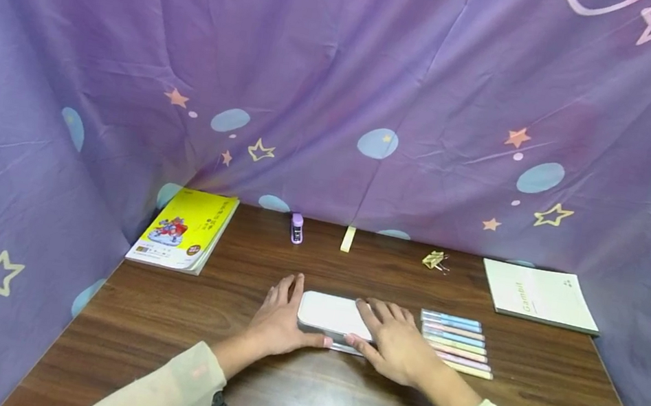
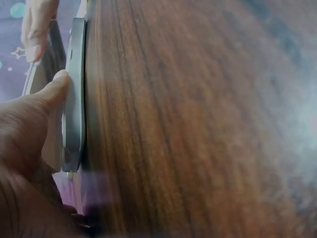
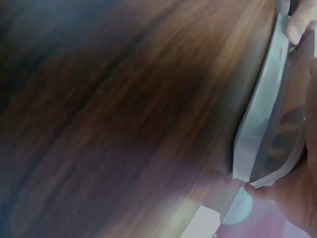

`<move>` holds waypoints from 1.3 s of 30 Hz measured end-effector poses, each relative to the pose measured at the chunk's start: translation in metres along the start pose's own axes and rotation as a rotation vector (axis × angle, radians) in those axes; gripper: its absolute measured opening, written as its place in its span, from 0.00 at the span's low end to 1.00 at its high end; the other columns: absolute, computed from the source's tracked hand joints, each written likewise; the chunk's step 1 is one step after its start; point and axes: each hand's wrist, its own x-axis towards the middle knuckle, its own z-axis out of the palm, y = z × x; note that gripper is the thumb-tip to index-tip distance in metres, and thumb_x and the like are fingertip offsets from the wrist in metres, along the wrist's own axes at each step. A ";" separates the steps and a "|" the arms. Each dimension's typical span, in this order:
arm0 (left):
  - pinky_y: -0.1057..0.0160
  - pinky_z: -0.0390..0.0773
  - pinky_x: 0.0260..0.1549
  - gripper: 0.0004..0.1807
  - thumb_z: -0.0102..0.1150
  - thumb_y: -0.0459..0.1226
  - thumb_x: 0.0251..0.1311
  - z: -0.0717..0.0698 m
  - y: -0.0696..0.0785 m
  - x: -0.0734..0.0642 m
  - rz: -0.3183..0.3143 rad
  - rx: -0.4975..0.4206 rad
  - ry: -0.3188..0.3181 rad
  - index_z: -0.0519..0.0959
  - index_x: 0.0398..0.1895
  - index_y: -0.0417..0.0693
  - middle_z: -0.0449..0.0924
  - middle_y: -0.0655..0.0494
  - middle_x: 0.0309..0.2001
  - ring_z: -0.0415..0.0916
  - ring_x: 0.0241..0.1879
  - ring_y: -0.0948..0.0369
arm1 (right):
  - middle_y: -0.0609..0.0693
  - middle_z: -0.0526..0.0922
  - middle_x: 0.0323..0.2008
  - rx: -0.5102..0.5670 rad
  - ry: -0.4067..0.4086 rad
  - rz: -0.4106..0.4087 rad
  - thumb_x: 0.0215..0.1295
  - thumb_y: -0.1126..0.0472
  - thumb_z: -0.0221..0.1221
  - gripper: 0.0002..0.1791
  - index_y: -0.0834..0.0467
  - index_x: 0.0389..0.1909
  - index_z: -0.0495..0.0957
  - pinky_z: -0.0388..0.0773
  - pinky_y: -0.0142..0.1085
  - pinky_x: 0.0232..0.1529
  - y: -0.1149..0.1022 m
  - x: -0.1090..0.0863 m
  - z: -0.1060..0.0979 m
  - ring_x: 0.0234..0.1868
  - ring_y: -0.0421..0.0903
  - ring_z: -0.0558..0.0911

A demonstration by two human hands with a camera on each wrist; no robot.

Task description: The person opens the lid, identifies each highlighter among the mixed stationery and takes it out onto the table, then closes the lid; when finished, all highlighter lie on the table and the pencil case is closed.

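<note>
A white pencil case (image 1: pixel 335 313) with rounded corners lies in the middle of the table, its lid raised a little from the base along the front edge. At its left end, my left hand (image 1: pixel 279 321) holds the case, thumb at the front on the rim of the base (image 2: pixel 74 99). My right hand (image 1: pixel 396 341) grips the right part of the lid, fingers over the top and thumb at the front edge. From the right wrist view, a dark gap shows between base (image 3: pixel 262 106) and lid. The contents of the case cannot be made out.
Several pastel pens (image 1: pixel 458 343) lie in a row right of the case. Along the back are a yellow book (image 1: pixel 187 229), a purple stapler (image 1: pixel 296 228), a pale yellow strip (image 1: pixel 348 239), gold binder clips (image 1: pixel 434 260) and a pale notebook (image 1: pixel 540 295). Purple curtain (image 1: pixel 341 94) surrounds the table.
</note>
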 end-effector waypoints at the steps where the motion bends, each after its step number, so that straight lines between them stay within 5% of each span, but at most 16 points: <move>1: 0.37 0.54 0.88 0.80 0.75 0.74 0.53 0.000 -0.002 0.000 0.012 -0.006 0.000 0.42 0.92 0.39 0.44 0.34 0.90 0.46 0.88 0.31 | 0.67 0.74 0.78 -0.004 -0.005 -0.003 0.85 0.31 0.49 0.45 0.59 0.86 0.64 0.70 0.75 0.75 0.000 0.000 0.002 0.77 0.71 0.74; 12: 0.29 0.54 0.85 0.68 0.69 0.70 0.65 -0.004 0.001 0.001 0.194 -0.043 0.002 0.44 0.92 0.42 0.66 0.32 0.81 0.64 0.82 0.34 | 0.68 0.66 0.81 -0.092 0.000 -0.025 0.84 0.30 0.50 0.50 0.61 0.89 0.55 0.64 0.75 0.79 0.003 -0.006 0.014 0.80 0.71 0.69; 22: 0.31 0.55 0.85 0.64 0.74 0.62 0.66 0.000 0.006 0.000 0.183 -0.020 0.026 0.51 0.90 0.37 0.69 0.31 0.79 0.66 0.81 0.35 | 0.71 0.66 0.80 -0.121 -0.010 -0.021 0.85 0.32 0.50 0.49 0.62 0.89 0.53 0.62 0.76 0.79 0.002 -0.009 0.019 0.80 0.72 0.68; 39: 0.33 0.57 0.86 0.62 0.74 0.62 0.65 -0.001 0.002 0.002 0.179 -0.007 0.031 0.54 0.89 0.38 0.70 0.32 0.78 0.67 0.80 0.36 | 0.68 0.69 0.79 -0.179 0.058 -0.039 0.83 0.30 0.51 0.49 0.61 0.88 0.56 0.67 0.73 0.78 0.004 -0.004 0.026 0.79 0.69 0.71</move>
